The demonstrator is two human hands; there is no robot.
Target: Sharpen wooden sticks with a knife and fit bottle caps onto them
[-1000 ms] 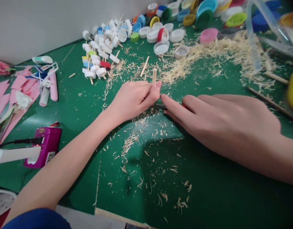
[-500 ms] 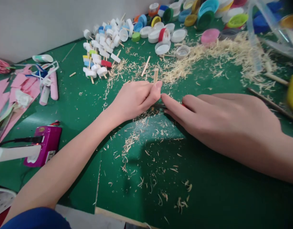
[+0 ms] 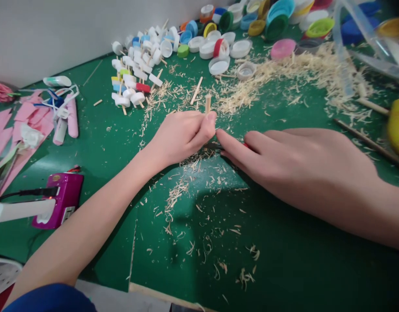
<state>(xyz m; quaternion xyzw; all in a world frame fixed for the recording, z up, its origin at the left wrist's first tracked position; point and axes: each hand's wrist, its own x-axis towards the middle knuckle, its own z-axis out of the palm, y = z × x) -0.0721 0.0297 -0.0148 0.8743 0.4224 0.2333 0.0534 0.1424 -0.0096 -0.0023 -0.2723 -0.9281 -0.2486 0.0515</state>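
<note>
Head view: slim pale wooden stick, likely light, stiff, is sensibly pinched below its top by left hand, dark narrow blade clasped by right hand.

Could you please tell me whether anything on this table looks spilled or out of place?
Yes: pale wood shavings are strewn loose over the green table, thickest beside the bottle caps, with more around the left hand and its wooden stick. They look spilled because nothing contains them.
</note>
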